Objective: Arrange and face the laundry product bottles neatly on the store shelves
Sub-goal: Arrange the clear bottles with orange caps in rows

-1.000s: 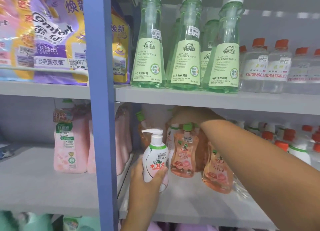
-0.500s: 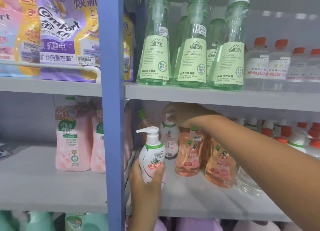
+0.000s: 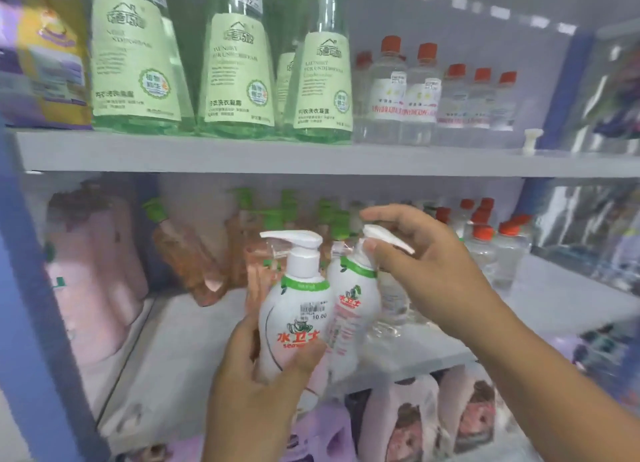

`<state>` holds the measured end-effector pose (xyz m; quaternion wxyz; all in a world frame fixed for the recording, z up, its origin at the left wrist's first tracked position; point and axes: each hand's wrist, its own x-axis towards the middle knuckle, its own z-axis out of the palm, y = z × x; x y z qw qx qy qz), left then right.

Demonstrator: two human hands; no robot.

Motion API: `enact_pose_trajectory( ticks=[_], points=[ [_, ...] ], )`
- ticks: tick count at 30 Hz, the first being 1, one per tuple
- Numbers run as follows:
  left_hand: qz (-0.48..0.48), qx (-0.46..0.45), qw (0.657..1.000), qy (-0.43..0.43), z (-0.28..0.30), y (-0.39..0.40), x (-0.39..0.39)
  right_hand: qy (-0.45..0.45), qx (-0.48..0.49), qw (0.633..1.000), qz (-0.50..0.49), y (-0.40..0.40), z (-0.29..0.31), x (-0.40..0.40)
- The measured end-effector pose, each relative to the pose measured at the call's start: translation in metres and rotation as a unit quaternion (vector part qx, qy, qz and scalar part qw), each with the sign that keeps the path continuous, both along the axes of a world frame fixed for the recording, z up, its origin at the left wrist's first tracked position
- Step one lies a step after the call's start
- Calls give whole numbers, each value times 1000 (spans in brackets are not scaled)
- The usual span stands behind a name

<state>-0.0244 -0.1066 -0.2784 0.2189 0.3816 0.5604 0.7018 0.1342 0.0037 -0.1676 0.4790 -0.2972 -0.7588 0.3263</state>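
My left hand (image 3: 256, 385) grips a white pump bottle (image 3: 294, 309) with red characters and a 10.00 price sticker, held upright in front of the middle shelf (image 3: 194, 350). My right hand (image 3: 419, 271) pinches the pump neck of a second white pump bottle (image 3: 353, 309), tilted and touching the first on its right. Behind them stand several peach bottles with green caps (image 3: 187, 253), one leaning left. Tall green bottles (image 3: 235, 70) labelled for underwear laundry line the upper shelf (image 3: 277, 156).
Clear bottles with orange caps (image 3: 401, 90) fill the upper right and the middle shelf's right side (image 3: 498, 246). Pink bottles (image 3: 90, 274) stand at the left beside a blue upright post (image 3: 31, 323). Pink and purple packs (image 3: 429, 423) sit on the shelf below.
My right hand has pulled a second white pump bottle out from the back of the shelf to beside the first. The view has shifted right and closer.
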Motion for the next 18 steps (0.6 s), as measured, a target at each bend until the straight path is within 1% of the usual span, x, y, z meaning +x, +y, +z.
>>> enact_pose_trajectory(
  ticks=[2,6,11,14,16,18],
  points=[
    [-34,-10,999,20,3,19,36,11,-11,1000,-25,15,-5,44],
    [-73,-25,995,67,-1,72,117,65,-30,994,-83,57,-13,146],
    [-79,-25,993,79,-1,154,232,88,-31,983,-161,139,-25,264],
    [-38,-43,994,92,-9,200,280,60,-21,983,-172,185,-33,308],
    [11,-45,993,105,-15,223,298,47,-17,984,-173,207,-35,325],
    [63,-55,987,139,-19,241,308,33,-10,985,-168,227,-35,331]
  ],
)
